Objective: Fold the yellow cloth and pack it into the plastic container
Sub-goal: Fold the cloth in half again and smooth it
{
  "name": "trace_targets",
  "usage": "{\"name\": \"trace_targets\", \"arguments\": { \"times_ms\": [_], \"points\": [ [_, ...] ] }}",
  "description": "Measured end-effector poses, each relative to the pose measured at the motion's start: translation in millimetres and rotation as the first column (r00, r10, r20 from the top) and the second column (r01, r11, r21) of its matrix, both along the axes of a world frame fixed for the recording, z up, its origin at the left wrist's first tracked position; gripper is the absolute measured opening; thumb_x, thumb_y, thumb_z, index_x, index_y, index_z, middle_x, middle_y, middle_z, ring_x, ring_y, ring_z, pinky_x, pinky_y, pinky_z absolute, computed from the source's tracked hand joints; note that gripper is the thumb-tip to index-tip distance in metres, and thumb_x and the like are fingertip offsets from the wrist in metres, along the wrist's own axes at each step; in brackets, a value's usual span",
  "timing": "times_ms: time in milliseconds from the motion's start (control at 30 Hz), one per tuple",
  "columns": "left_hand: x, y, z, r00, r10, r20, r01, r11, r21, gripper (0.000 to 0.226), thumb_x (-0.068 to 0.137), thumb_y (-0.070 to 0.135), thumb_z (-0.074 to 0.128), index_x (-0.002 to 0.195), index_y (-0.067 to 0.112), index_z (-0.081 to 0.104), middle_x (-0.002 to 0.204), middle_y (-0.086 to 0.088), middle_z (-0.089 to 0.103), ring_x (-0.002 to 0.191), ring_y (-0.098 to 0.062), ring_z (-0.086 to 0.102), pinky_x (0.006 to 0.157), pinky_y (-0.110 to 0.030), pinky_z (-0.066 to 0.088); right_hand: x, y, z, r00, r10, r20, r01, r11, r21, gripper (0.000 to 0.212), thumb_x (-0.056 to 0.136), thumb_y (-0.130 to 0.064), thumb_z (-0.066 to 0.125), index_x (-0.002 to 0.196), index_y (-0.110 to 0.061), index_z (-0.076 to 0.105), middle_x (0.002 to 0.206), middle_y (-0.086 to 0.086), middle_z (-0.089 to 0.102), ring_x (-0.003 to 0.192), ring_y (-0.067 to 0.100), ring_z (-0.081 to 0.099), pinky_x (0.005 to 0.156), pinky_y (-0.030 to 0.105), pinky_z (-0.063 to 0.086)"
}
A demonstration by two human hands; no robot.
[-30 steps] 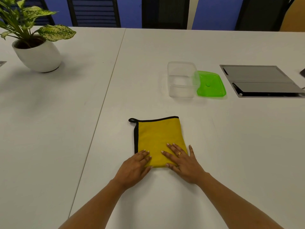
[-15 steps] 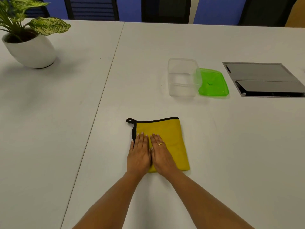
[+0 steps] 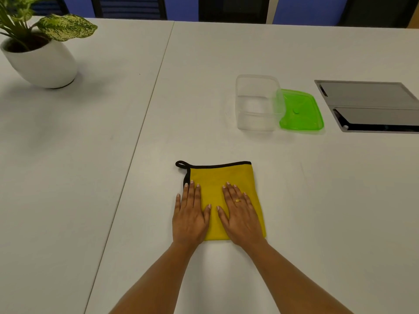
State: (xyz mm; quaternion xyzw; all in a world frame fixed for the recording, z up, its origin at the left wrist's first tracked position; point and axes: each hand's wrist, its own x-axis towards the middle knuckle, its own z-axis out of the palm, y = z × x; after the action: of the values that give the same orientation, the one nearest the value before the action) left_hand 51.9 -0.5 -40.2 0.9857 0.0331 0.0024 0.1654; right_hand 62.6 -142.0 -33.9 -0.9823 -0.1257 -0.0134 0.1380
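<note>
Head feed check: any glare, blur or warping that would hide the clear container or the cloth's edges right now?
Head view: soft, even light, no hard glare; yellow cloth, left hand and right hand sharp, no motion blur; clear container faint against the white table, rim readable; plant pot stretched and tilted by wide-angle distortion at the corner, soft shadow beside it.

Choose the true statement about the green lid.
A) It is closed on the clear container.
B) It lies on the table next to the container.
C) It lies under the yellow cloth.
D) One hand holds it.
B: the green lid lies flat on the table beside the open clear container, untouched by either hand.
</note>
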Motion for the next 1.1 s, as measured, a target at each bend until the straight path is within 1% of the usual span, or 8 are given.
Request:
{"name": "trace_targets", "arguments": {
  "times_ms": [133, 233, 367, 467, 600, 800, 900, 1100],
  "points": [
    [-1, 2, 1, 1.000, -0.014, -0.007, 0.014, 1.000, -0.009, 0.065, 0.097, 0.046, 0.023, 0.146, 0.018, -0.008, 0.159, -0.003, -0.007, 0.146, -0.016, -0.009, 0.115, -0.030, -0.011, 1, -12, -2, 0.990, -0.132, -0.047, 0.132, 0.991, 0.009, 0.069, 0.093, -0.051, 0.036, 0.147, -0.015, 0.012, 0.158, 0.002, 0.014, 0.146, 0.018, 0.010, 0.118, 0.038, 0.002],
    [-1, 4, 2, 1.000, -0.021, -0.006, 0.021, 0.999, -0.030, 0.065, 0.097, 0.046, 0.024, 0.145, 0.019, -0.009, 0.159, -0.002, -0.007, 0.146, -0.016, -0.009, 0.116, -0.031, -0.009, 2, -17, -3, 0.972, -0.216, -0.088, 0.215, 0.976, -0.022, 0.069, 0.094, -0.052, 0.027, 0.148, -0.018, -0.001, 0.159, 0.000, 0.001, 0.147, 0.016, -0.001, 0.119, 0.039, 0.000],
    [-2, 2, 2, 1.000, -0.019, 0.004, 0.019, 1.000, -0.004, 0.065, 0.096, 0.047, 0.022, 0.146, 0.019, -0.009, 0.159, -0.002, -0.007, 0.146, -0.016, -0.009, 0.115, -0.030, -0.010, 4, -18, -2, 0.960, -0.255, -0.115, 0.253, 0.967, -0.032, 0.070, 0.094, -0.054, 0.023, 0.147, -0.018, -0.003, 0.159, 0.000, -0.002, 0.147, 0.018, -0.003, 0.119, 0.041, -0.001],
    [-2, 1, 1, 1.000, -0.014, 0.002, 0.014, 1.000, 0.021, 0.065, 0.096, 0.048, 0.020, 0.145, 0.018, -0.012, 0.159, -0.003, -0.008, 0.146, -0.016, -0.009, 0.114, -0.029, -0.011, 5, -14, 0, 0.961, -0.264, -0.087, 0.256, 0.962, -0.093, 0.072, 0.089, -0.057, 0.007, 0.148, -0.015, -0.001, 0.158, 0.001, -0.002, 0.147, 0.020, -0.002, 0.116, 0.041, -0.009],
    [-1, -1, 2, 1.000, -0.009, 0.003, 0.009, 1.000, 0.024, 0.064, 0.097, 0.046, 0.021, 0.146, 0.017, -0.007, 0.159, -0.004, -0.005, 0.147, -0.018, -0.006, 0.114, -0.030, -0.011, 13, -5, 6, 0.988, -0.152, -0.019, 0.151, 0.988, -0.033, 0.057, 0.097, -0.036, 0.034, 0.147, -0.012, 0.017, 0.157, 0.007, 0.015, 0.146, 0.025, 0.008, 0.114, 0.043, -0.005],
    [1, -2, -1, 1.000, -0.001, 0.001, 0.001, 0.998, 0.068, 0.061, 0.098, 0.042, 0.018, 0.147, 0.015, -0.006, 0.159, -0.005, -0.006, 0.147, -0.018, -0.007, 0.114, -0.031, -0.012, 39, 31, 9, 0.973, 0.173, -0.151, -0.154, 0.979, 0.131, 0.056, 0.098, -0.019, 0.034, 0.148, -0.018, 0.010, 0.159, 0.001, 0.008, 0.147, 0.017, -0.001, 0.118, 0.032, -0.002],
    [1, -1, -2, 1.000, -0.008, -0.016, 0.009, 0.997, 0.077, 0.059, 0.098, 0.039, 0.016, 0.146, 0.015, -0.008, 0.159, -0.005, -0.008, 0.146, -0.018, -0.010, 0.114, -0.032, -0.013, 48, 41, 7, 0.959, 0.200, -0.201, -0.173, 0.974, 0.143, 0.057, 0.098, -0.019, 0.036, 0.148, -0.020, 0.009, 0.159, -0.001, 0.011, 0.147, 0.014, 0.001, 0.119, 0.031, 0.000],
    [0, -2, -1, 1.000, 0.006, 0.004, -0.006, 0.999, 0.047, 0.058, 0.098, 0.038, 0.020, 0.146, 0.015, -0.005, 0.159, -0.005, -0.003, 0.147, -0.019, -0.005, 0.114, -0.032, -0.012, 47, 32, -2, 0.985, 0.120, -0.124, -0.119, 0.993, 0.022, 0.052, 0.100, -0.036, 0.021, 0.148, -0.022, 0.008, 0.159, -0.003, 0.008, 0.147, 0.013, 0.004, 0.119, 0.034, 0.001]
  ]
}}
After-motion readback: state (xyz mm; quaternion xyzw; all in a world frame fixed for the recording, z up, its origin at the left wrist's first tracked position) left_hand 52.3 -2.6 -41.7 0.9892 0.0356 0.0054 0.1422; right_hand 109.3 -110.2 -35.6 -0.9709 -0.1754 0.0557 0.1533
